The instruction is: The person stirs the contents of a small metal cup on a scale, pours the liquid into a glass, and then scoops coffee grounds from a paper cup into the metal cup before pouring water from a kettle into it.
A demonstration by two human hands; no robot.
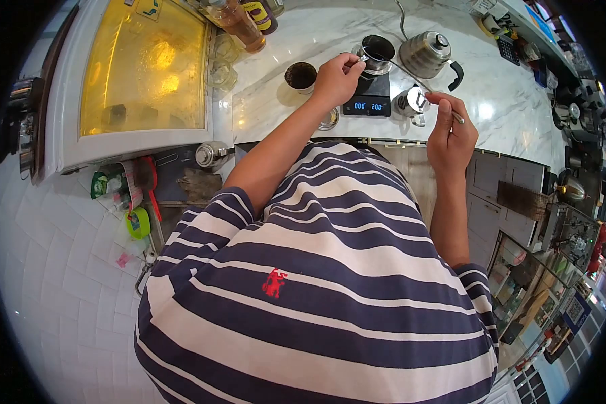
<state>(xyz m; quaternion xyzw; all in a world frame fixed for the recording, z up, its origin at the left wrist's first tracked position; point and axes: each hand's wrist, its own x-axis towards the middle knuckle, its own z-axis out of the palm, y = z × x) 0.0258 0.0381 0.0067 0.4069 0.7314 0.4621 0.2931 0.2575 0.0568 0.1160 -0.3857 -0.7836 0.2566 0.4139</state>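
Observation:
My left hand (339,79) pinches the handle of a metal coffee cup (376,55) with a dark inside. The cup stands over a black digital scale (367,106) with lit blue digits. In my right hand (451,131) is a long thin spoon (417,79), its far end reaching to the cup's right rim; the tip is hard to make out. A small metal pitcher (411,102) stands between the scale and my right hand. Left of my left hand sits a round cup (301,77) holding dark contents.
A gooseneck kettle (425,54) stands right of the scale on the marble counter (498,121). Bottles (239,23) and glass jars (223,74) are at the back left, beside a yellow-lit cabinet (145,74). A small glass dish (329,120) lies near the front edge.

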